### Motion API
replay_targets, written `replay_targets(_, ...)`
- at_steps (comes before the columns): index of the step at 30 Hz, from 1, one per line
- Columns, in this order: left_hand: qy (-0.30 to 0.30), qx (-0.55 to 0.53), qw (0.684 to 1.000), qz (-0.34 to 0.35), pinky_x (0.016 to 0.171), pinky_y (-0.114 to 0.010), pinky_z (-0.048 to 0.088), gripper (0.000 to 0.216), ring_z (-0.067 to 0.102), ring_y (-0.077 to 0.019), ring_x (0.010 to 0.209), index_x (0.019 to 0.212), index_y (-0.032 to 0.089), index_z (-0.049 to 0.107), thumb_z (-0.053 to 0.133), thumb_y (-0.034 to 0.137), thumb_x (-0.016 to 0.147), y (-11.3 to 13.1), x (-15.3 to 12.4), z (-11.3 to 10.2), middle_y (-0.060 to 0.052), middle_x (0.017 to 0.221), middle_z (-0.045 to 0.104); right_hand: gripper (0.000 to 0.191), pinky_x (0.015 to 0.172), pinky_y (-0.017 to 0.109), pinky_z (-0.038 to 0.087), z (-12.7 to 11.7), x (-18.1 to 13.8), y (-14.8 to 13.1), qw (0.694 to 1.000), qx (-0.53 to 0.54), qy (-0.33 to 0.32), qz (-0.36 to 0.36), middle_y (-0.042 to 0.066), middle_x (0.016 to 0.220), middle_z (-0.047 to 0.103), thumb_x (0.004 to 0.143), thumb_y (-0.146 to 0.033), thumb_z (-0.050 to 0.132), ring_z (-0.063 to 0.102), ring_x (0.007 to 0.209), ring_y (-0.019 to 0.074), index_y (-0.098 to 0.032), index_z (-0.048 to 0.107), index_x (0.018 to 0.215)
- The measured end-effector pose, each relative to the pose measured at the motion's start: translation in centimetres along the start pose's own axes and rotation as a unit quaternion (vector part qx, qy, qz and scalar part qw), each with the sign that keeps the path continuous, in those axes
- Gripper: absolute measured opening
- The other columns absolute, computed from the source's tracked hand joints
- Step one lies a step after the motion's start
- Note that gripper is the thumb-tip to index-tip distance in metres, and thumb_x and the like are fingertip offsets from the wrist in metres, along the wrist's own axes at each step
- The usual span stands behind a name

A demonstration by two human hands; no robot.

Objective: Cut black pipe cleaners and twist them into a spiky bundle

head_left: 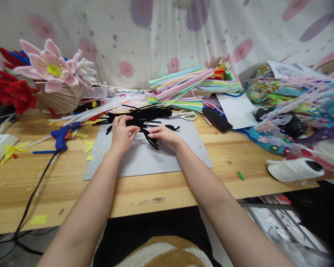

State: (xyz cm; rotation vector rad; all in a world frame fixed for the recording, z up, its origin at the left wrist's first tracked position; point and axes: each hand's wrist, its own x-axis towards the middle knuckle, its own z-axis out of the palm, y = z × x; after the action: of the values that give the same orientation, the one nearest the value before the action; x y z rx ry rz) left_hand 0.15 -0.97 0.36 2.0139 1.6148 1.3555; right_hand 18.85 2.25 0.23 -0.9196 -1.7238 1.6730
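Both of my hands rest on a grey cutting mat (167, 157) on a wooden table. My left hand (121, 134) and my right hand (164, 134) pinch a bent black pipe cleaner piece (150, 139) between them, fingers closed on it. Just beyond my hands lies a loose pile of black pipe cleaners (144, 113), partly on the mat's far edge.
A blue glue gun (63, 135) with a black cord lies left of the mat. White-handled scissors (187, 115) and a black phone (217, 119) lie behind right. Stacks of coloured pipe cleaners (189, 87), pink flowers (51, 66) on a basket and a white tape roll (295, 168) crowd the edges.
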Motion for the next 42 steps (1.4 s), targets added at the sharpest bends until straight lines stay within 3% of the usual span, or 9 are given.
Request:
replay_targets(3, -0.036, -0.059, 0.991, -0.114, 0.084, -0.036, 0.041, 0.009, 0.055, -0.0240, 0.092, 0.065, 0.022, 0.072, 0.067, 0.028, 0.068, 0.3, -0.1, 0.6, -0.007, 0.083, 0.065, 0.016, 0.055, 0.024, 0.030, -0.2, 0.4, 0.3, 0.997, -0.017, 0.060, -0.035, -0.004, 0.058, 0.049, 0.061, -0.029, 0.067, 0.040, 0.056, 0.0074, -0.014, 0.061, 0.060)
replay_targets(6, -0.105, -0.163, 0.952, -0.238, 0.060, -0.027, 0.042, 0.017, 0.053, -0.0149, 0.059, 0.063, 0.017, 0.071, 0.070, 0.034, 0.063, 1.0, -0.3, 1.2, -0.004, 0.060, 0.062, 0.010, 0.060, 0.025, 0.033, -0.2, 1.0, 0.8, 0.988, -0.063, 0.126, -0.062, -0.002, 0.062, 0.054, 0.061, -0.024, 0.065, 0.045, 0.061, 0.0093, -0.014, 0.064, 0.062)
replay_targets(12, -0.085, -0.266, 0.907, -0.316, 0.050, -0.023, 0.041, 0.033, 0.052, -0.0104, 0.050, 0.062, 0.013, 0.068, 0.080, 0.039, 0.044, 1.6, -1.0, 2.4, -0.002, 0.055, 0.062, 0.007, 0.066, 0.026, 0.036, 0.8, 1.9, 1.5, 0.974, -0.099, 0.192, -0.067, 0.001, 0.069, 0.060, 0.063, -0.020, 0.061, 0.050, 0.067, 0.0114, -0.013, 0.064, 0.062)
replay_targets(17, -0.060, -0.278, 0.893, -0.350, 0.049, -0.022, 0.043, 0.035, 0.053, -0.0095, 0.048, 0.060, 0.012, 0.066, 0.082, 0.036, 0.040, 1.7, -1.1, 2.5, -0.001, 0.052, 0.060, 0.011, 0.054, 0.022, 0.031, 1.5, 1.6, 1.3, 0.987, 0.000, 0.162, -0.012, -0.004, 0.059, 0.053, 0.066, -0.023, 0.061, 0.040, 0.053, 0.0065, -0.013, 0.064, 0.070)
replay_targets(21, -0.081, -0.325, 0.854, -0.399, 0.054, -0.025, 0.049, 0.038, 0.055, -0.0095, 0.050, 0.062, 0.011, 0.065, 0.083, 0.036, 0.039, 1.7, -0.9, 2.3, -0.002, 0.056, 0.062, 0.017, 0.047, 0.021, 0.022, 1.6, 1.4, 1.3, 0.991, 0.060, 0.122, 0.009, -0.007, 0.051, 0.045, 0.069, -0.028, 0.061, 0.030, 0.045, 0.0043, -0.013, 0.063, 0.076)
replay_targets(25, -0.116, -0.349, 0.834, -0.411, 0.054, -0.025, 0.050, 0.039, 0.056, -0.0093, 0.051, 0.061, 0.011, 0.062, 0.083, 0.036, 0.041, 1.4, -0.8, 2.2, -0.004, 0.059, 0.063, 0.020, 0.046, 0.020, 0.022, 1.6, 1.4, 1.5, 0.990, 0.122, 0.070, 0.025, -0.005, 0.056, 0.051, 0.069, -0.033, 0.063, 0.033, 0.047, 0.0048, -0.014, 0.061, 0.078)
replay_targets(29, -0.142, -0.318, 0.850, -0.395, 0.053, -0.024, 0.050, 0.035, 0.056, -0.0094, 0.053, 0.066, 0.011, 0.061, 0.081, 0.032, 0.045, 1.1, -0.8, 1.9, -0.002, 0.059, 0.061, 0.015, 0.045, 0.020, 0.021, 1.6, 1.2, 1.3, 0.993, 0.090, 0.067, 0.033, -0.006, 0.054, 0.047, 0.070, -0.027, 0.062, 0.030, 0.045, 0.0046, -0.014, 0.058, 0.076)
replay_targets(35, -0.133, -0.305, 0.888, -0.318, 0.052, -0.025, 0.051, 0.041, 0.058, -0.0114, 0.055, 0.072, 0.014, 0.054, 0.081, 0.026, 0.043, 0.5, -0.7, 1.4, 0.002, 0.058, 0.058, 0.010, 0.049, 0.020, 0.024, 2.0, 1.0, 0.7, 0.997, -0.016, 0.072, -0.015, -0.006, 0.058, 0.046, 0.072, -0.022, 0.057, 0.034, 0.051, 0.0048, -0.013, 0.056, 0.073)
replay_targets(42, -0.140, -0.190, 0.935, -0.264, 0.040, -0.020, 0.040, 0.039, 0.046, -0.0072, 0.039, 0.071, 0.016, 0.053, 0.079, 0.034, 0.048, -0.6, -0.7, 1.8, 0.006, 0.049, 0.050, 0.016, 0.045, 0.022, 0.018, 1.7, 1.0, 0.9, 1.000, -0.023, 0.007, 0.007, -0.008, 0.050, 0.035, 0.075, -0.031, 0.054, 0.026, 0.044, 0.0053, -0.015, 0.054, 0.072)
